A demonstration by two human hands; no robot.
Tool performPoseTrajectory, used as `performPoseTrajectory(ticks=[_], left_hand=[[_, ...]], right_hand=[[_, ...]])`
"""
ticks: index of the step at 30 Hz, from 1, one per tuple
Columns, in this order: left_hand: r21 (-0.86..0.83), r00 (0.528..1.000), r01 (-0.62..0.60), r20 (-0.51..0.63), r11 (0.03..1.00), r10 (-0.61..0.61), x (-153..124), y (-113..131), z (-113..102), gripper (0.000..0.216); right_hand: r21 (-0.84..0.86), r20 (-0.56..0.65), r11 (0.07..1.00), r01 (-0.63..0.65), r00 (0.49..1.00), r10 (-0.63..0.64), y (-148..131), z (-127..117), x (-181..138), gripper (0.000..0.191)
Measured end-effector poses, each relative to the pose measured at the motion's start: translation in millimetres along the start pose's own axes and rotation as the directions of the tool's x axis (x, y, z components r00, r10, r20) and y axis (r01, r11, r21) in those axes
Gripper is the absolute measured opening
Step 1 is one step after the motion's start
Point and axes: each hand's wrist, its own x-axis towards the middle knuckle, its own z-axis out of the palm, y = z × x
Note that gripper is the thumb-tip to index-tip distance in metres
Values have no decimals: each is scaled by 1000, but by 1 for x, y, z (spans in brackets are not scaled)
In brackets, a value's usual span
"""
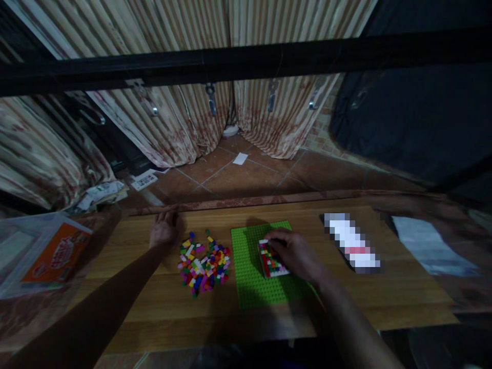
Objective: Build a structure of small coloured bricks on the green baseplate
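Note:
A green baseplate (251, 282) lies at the middle of the wooden table (154, 307). On it stands a small multicoloured brick build (271, 262), white at its edges. My right hand (295, 253) rests over the build's right side, fingers curled down onto it. Left of the plate lies a loose pile of several small coloured bricks (203, 264). My left hand (163, 229) lies on the table beyond the pile's left end, fingers stretched toward the far edge and holding nothing.
A clear plastic box with an orange label (42, 253) stands at the table's left end. A blurred-out flat object (351, 242) lies right of the plate, and a pale sheet (426, 245) farther right. Curtains, a black bar and tiled floor lie beyond.

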Motion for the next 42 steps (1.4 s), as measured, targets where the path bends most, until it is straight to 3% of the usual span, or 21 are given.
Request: performPoseTrajectory(ticks=[22,27,30,36,42], left_hand=[[-9,1000,16,-16,1000,-16,-1,2,1,41],[-13,1000,15,-10,1000,-15,-1,3,0,39],[-11,1000,29,-10,1000,-29,-1,1,1,39],[2,1000,19,-8,1000,-19,-1,1,0,42],[-8,1000,0,-15,1000,-1,-1,3,-3,41]], right_hand=[[-68,70,998,-2,997,7,4,-5,8,20],[36,95,998,-50,994,46,10,-6,2,24],[76,46,994,-74,996,71,11,-4,3,33],[-28,68,999,15,998,-13,2,3,14,37],[-85,62,996,-26,998,31,1,10,14,34]])
